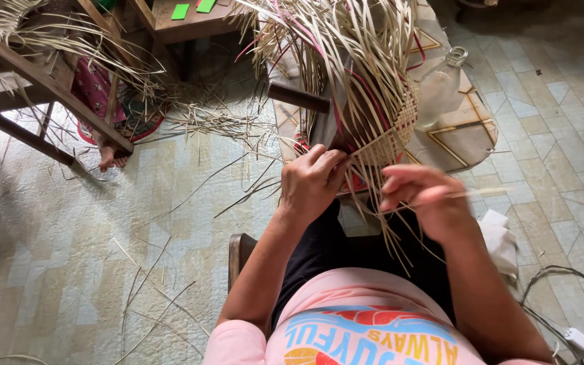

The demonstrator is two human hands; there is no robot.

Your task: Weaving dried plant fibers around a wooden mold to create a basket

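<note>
I'm looking down on a half-woven straw piece [388, 132], pale tan with a tight checked weave in its finished patch; it stands upright, tilted a little, just above my lap; from the woven patch long loose strips fan upward and outward in a thick spray, most of them pale, a few dyed pink or red running through; more loose ends hang down below the woven edge; my left hand [311, 181] grips the lower left edge of the weave; my right hand [425, 198] pinches one single pale strip [476, 193], which runs out sideways to the right, nearly level.
</note>
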